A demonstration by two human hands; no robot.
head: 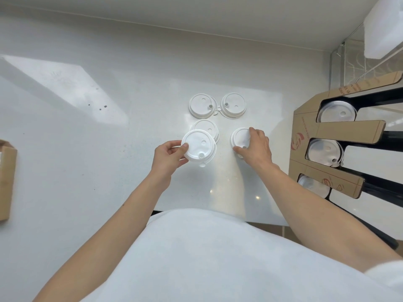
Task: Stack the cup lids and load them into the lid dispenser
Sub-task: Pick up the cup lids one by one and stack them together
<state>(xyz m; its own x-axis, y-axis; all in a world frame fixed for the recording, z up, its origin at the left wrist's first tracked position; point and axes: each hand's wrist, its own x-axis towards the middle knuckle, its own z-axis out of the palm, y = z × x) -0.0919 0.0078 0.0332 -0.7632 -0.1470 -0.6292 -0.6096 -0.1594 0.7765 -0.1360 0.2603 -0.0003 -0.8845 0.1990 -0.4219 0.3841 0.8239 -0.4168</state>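
White thin plastic cup lids, five visible on the table (87,149): two at 12 o'clock of the hands, side by side (far-left lid (201,105), far-right lid (233,105)), one middle lid (205,127) partly under the held one. Left hand (169,158) has fingers closed on the rim of a held lid (197,146), thumb on top edge, lifted just above the middle lid. Right hand (256,144) is draped over the near-right lid (239,137), fingers spread round its rim; can't tell if it's gripped or only covered. Cardboard lid dispenser (327,131) at 3 o'clock, three slots, each already showing lids. Judgement: lids are light, slightly flexible, slick; they'll nest if sip-spouts line up. Grip by the rim on opposite sides, not the dome. Squeeze lightly or the stack skews. Stacking barely begun, loading not started.
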